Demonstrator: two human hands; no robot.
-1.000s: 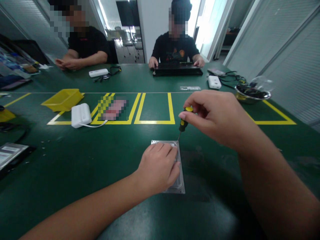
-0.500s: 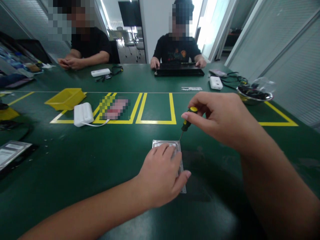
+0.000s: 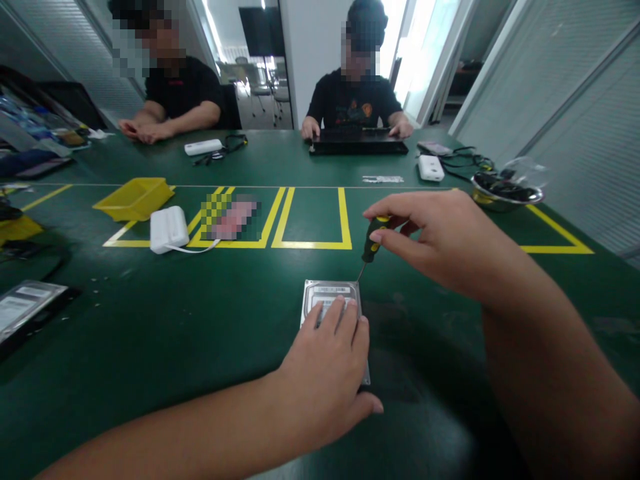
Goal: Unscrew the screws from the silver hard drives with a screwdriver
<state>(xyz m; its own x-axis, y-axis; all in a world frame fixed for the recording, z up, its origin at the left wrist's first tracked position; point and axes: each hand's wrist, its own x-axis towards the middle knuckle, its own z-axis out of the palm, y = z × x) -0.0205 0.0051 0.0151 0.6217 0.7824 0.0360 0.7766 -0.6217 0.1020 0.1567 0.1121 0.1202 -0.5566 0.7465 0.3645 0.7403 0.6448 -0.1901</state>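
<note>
A silver hard drive [image 3: 327, 289] with a printed label lies flat on the green table in front of me. My left hand [image 3: 327, 370] rests spread over it, fingertips on the label and thumb out past its right side, covering much of the drive. In my right hand [image 3: 425, 230], a small screwdriver [image 3: 371, 248] with a dark green and yellow handle is pinched between thumb and fingers. Its thin shaft slants down to the drive's far right corner. Whether the tip sits in a screw is too small to tell.
A yellow bin [image 3: 137, 200], a white power bank [image 3: 169, 230] with a cable and a blurred pink item stand left of centre. Another drive [image 3: 25, 303] lies at far left. At right, a metal bowl [image 3: 507, 193] holds dark parts. Across the table sit two people; one holds a black panel [image 3: 359, 141].
My left hand has slid nearer to me on the drive, baring more of its label. The fingers of my right hand have shifted around the screwdriver handle, whose shaft still points at the same corner.
</note>
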